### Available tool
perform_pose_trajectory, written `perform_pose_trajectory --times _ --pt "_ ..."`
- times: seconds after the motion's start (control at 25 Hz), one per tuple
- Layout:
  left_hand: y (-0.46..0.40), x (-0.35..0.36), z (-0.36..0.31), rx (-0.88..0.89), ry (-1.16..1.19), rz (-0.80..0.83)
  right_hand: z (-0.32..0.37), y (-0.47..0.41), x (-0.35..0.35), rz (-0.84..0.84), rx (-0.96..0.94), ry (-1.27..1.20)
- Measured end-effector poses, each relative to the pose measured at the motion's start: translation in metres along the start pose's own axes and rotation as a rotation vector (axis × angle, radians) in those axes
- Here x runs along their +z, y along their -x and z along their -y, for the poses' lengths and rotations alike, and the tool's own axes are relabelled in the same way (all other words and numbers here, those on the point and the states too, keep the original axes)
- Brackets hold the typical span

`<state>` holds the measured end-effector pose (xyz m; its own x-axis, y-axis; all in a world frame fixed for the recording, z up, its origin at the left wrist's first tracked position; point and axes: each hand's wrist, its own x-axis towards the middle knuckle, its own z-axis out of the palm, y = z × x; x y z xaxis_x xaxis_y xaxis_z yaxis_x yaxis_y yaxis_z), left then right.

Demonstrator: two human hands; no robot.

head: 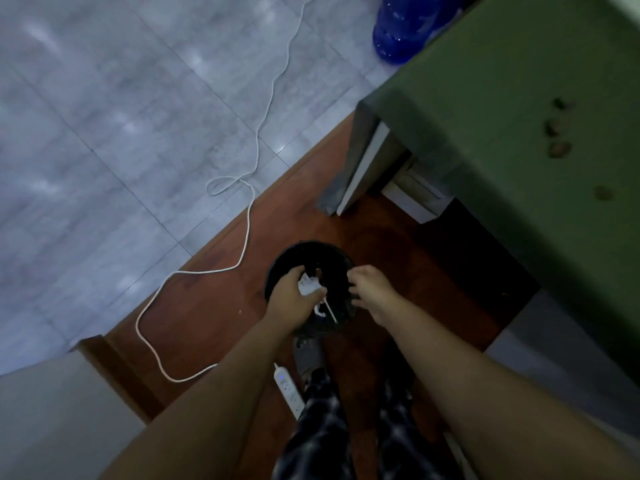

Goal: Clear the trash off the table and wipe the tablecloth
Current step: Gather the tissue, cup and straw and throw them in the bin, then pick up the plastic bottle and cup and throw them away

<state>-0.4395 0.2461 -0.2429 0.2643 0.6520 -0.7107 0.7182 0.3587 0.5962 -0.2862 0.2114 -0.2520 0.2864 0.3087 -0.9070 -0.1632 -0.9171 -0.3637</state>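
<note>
Left hand [294,295] grips crumpled white paper trash [309,285] over the black bin [311,258] on the floor. Light, soft, crushable, so you can pinch it anywhere. Right hand [367,285] is curled at the bin's bag rim; whether it grips, can't tell. Brown scraps [558,148] remain on the green tablecloth [502,98]; likely crumbly, so sweep them.

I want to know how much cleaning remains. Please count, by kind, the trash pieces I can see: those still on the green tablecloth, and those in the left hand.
Brown scraps on the green tablecloth: 4 ()
White crumpled trash held in the left hand over the black bin: 1 bunch
Total: 5
</note>
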Motion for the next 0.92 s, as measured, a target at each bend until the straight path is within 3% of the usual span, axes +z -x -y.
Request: perform_pose_trajectory --times 0.44,0.72,0.92 --pt "0.085 -0.045 -0.192 0.532 -0.119 -0.114 0.085 0.186 -0.123 -0.183 -0.474 -0.223" --pt "0.130 0.037 -0.295 0.759 -0.168 0.015 0.042 0.255 -0.230 -0.391 -0.637 -0.483" --pt "0.157 0.104 -0.347 0.800 -0.235 0.142 -0.007 0.267 -0.324 -0.650 -0.595 -0.602"
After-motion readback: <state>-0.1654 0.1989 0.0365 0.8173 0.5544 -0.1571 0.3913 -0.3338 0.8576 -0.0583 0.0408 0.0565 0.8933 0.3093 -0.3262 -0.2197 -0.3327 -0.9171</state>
